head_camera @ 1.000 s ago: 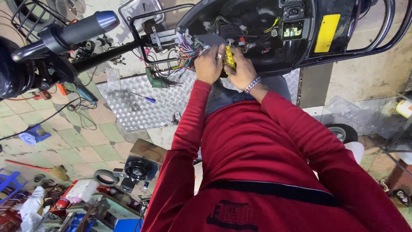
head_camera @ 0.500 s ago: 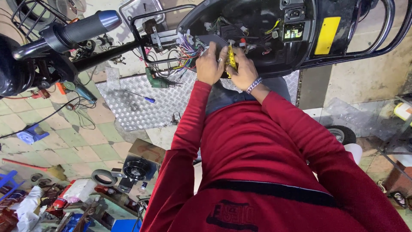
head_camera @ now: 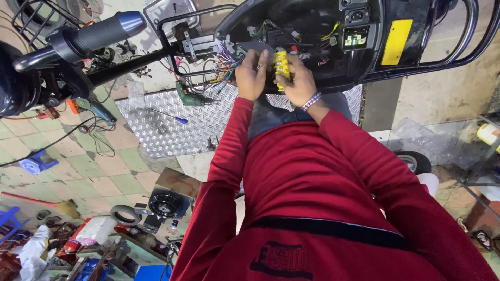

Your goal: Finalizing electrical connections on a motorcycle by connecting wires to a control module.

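Both hands work inside an opened scooter body: the right hand pinches one yellow connector block; the left hand, seemingly half-curled, touches the wire bundle beside it.

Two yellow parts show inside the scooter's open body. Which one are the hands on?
The small ribbed yellow block, pinched between the left hand and right hand. The flat yellow rectangular plate sits untouched, farther right on the black panel.

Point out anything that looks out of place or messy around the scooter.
A tangle of coloured wires hangs loose from the opened scooter body, beside the left hand. Tools and parts litter the floor: a green drill on the metal plate, a black fan.
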